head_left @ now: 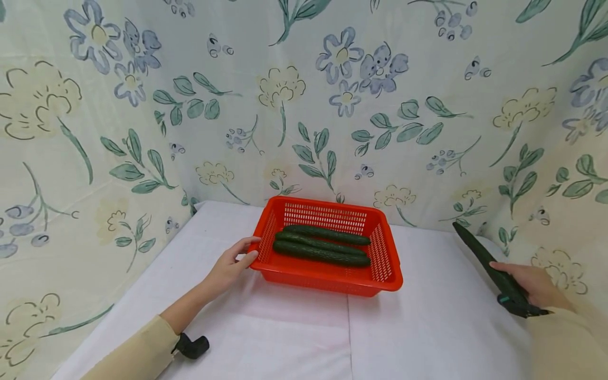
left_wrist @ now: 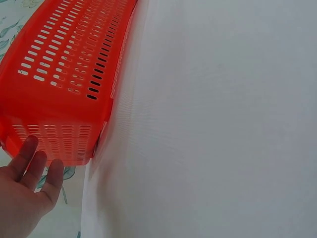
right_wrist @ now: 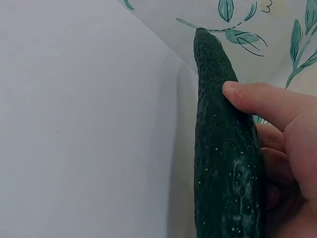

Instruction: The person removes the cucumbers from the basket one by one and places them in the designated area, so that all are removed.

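At the left end of a red plastic basket [head_left: 313,279], my left hand [head_left: 233,264] has its thumb and a fingertip at the rim. The left wrist view shows its spread, lightly bent fingers [left_wrist: 52,181] against the slotted end wall. Inside the basket, three dark green cucumbers [head_left: 320,253] lie side by side, lengthwise. Off to the right, my right hand [head_left: 537,285] grips another cucumber [right_wrist: 225,163], its tip pointing up and away. The thumb lies across the bumpy skin, with the other fingers curled behind, partly hidden.
A white cloth covers the table [head_left: 427,316], with a crease running toward the front. Floral curtain fabric [head_left: 304,132] hangs close behind the table and along both sides. A black wrist camera [head_left: 192,347] is strapped to the left wrist.
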`<state>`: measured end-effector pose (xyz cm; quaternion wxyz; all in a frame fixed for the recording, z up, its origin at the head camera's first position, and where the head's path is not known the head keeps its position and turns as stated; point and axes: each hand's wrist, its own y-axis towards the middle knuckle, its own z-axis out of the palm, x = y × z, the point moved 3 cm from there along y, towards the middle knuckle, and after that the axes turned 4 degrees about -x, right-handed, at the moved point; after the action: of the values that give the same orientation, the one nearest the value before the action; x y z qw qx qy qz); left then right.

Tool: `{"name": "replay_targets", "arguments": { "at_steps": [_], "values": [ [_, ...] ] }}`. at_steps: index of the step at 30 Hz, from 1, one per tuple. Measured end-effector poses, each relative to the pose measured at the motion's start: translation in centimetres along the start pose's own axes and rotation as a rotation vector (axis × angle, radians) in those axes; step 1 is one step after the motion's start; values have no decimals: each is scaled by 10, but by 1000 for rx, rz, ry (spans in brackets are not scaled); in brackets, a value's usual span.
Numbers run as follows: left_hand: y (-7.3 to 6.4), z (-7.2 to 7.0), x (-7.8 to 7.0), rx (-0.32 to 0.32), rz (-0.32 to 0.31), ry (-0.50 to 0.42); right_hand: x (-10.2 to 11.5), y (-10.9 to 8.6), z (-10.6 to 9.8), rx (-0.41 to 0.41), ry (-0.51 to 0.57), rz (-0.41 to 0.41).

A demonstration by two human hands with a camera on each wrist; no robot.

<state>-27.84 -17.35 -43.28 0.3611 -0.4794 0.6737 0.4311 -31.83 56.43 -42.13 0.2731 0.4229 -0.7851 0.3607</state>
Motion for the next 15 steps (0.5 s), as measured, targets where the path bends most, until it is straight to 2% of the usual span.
{"name": "replay_targets", "arguments": {
  "at_steps": [8, 15],
  "values": [
    [0, 0, 4, -3, -6, -11, -16, 13, 4, -90, -113, -17],
    [0, 1, 4, 5, -14, -12, -26, 12, 12, -78, -166, -3]
  ]
}}
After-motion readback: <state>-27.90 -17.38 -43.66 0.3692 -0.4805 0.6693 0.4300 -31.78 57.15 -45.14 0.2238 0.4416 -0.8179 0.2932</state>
